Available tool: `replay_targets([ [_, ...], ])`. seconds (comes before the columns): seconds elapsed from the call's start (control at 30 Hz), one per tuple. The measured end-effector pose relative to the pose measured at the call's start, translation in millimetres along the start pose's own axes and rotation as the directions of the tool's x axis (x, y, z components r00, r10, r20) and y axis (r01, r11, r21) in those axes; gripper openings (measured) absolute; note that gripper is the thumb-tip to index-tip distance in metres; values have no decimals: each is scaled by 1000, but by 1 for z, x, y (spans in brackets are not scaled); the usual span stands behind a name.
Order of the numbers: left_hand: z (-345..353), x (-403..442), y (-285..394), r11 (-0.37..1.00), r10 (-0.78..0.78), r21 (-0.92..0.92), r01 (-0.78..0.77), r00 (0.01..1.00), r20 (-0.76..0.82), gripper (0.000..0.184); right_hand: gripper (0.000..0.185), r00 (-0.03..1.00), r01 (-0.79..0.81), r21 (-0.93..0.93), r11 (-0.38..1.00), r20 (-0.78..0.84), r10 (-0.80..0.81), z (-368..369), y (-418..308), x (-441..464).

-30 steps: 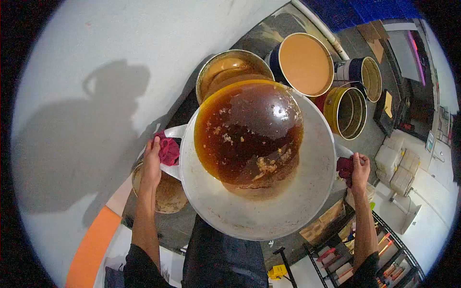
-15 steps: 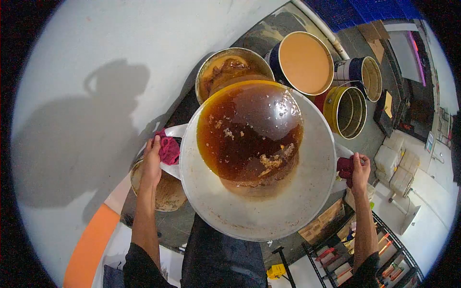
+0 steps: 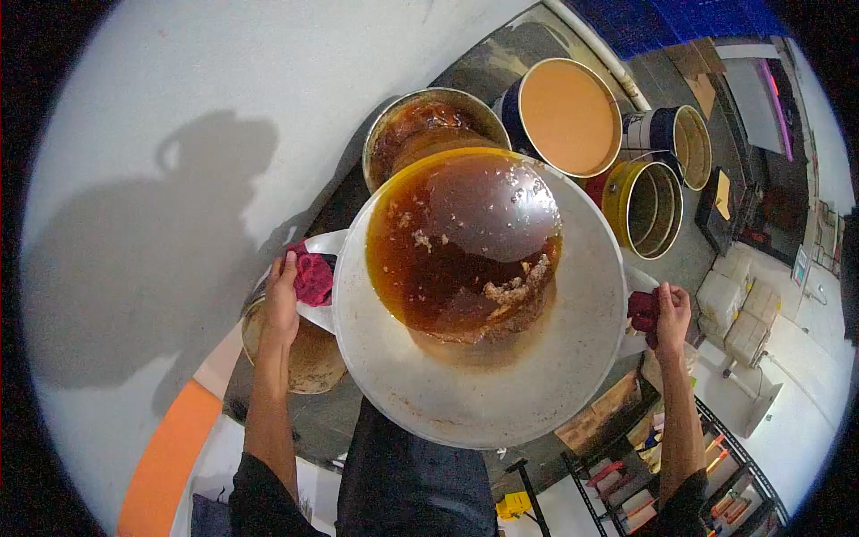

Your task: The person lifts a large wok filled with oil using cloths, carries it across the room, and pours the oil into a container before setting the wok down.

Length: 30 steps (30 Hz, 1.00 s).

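A wide pale metal pan [image 3: 483, 403] is tilted away from me, with dark amber liquid [image 3: 456, 242] and light crumbly bits pooled toward its far rim. Liquid runs over that rim into a round metal container [image 3: 380, 148] behind it, partly hidden by the pan. My left hand [image 3: 283, 300] is closed on a red cloth [image 3: 313, 277] at the pan's left handle. At the right handle, my right hand [image 3: 671, 318] grips a dark red cloth [image 3: 642, 311].
A bucket full of tan liquid [image 3: 571, 116] stands at the far right of the container. Beside it are a yellow bucket [image 3: 653, 210] and a dark-blue bucket [image 3: 692, 148]. Another round container [image 3: 313, 358] lies below my left forearm. A white wall [image 3: 179, 80] rises at the left.
The pool in the pan has shrunk slightly, baring more of the near side. The surface in the far container has turned from smooth tan to churned dark amber. Both hands stay almost in place.
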<state>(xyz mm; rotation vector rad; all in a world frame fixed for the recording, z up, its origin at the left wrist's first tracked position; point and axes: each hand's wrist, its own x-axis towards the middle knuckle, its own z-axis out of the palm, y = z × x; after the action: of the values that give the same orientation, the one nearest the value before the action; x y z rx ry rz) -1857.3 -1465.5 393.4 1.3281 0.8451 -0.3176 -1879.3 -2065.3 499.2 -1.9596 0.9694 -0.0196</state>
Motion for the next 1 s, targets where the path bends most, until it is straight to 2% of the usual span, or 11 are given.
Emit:
replay_targets([
  [0.17,-2,3,0,1000,-1,12,1,999,35,55,33,998,44,-100,994,-30,-47,-5,13,8],
  [0.37,1,4,-1,995,-53,75,60,994,-98,67,34,1000,16,-92,996,-16,-18,-2,6,5],
  [0.47,-1,2,5,999,-45,29,42,995,90,77,34,1000,22,-129,991,-17,-25,-5,7,11],
  [0.57,-7,9,-4,994,-73,77,73,997,-1,83,34,998,43,-229,972,-38,-53,-7,9,17],
  [0.6,-9,11,-7,995,-75,71,75,997,-2,82,34,997,50,-268,962,-44,-65,-8,10,19],
  [0.67,-12,14,-12,995,-80,59,80,997,-7,79,35,997,66,-194,979,-19,-71,-10,15,24],
  [0.77,11,-4,10,992,-78,90,87,991,-105,53,35,998,66,-134,989,1,-66,-6,8,21],
  [0.87,-12,18,-16,997,-55,64,53,998,30,80,36,999,44,-135,990,9,-43,1,-1,17],
  [0.97,0,8,2,997,-70,32,67,992,104,82,37,1000,28,-133,991,14,-26,0,-2,20],
  [1.0,-4,12,-4,997,-71,48,68,995,74,82,38,1000,24,-129,991,16,-22,0,-1,21],
])
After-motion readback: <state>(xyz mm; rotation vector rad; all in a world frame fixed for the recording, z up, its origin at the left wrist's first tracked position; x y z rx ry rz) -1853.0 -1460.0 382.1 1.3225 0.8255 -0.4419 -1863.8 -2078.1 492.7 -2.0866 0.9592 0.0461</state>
